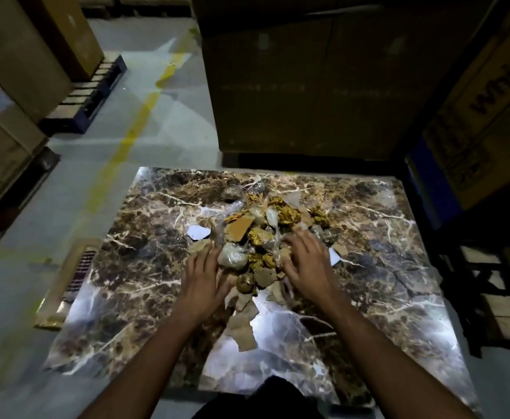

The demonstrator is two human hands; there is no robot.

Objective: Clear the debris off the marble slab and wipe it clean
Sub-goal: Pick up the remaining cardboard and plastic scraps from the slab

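A brown, white-veined marble slab [145, 267] lies flat on the floor. A heap of debris [266, 225] sits at its middle: crumpled yellow paper, torn cardboard scraps, clear plastic wrap and a few white scraps. My left hand [201, 279] lies on the heap's left side with fingers spread and fairly straight. My right hand [306, 264] rests on the heap's right side, fingers spread and slightly bent over the scraps. More cardboard pieces [243, 328] trail toward me between my forearms.
A big cardboard box [308, 86] stands just beyond the slab's far edge. Another printed box [483, 122] is at the right. Stacked boxes on a pallet [87, 95] line the left. A flat cardboard piece [72, 279] lies under the slab's left edge.
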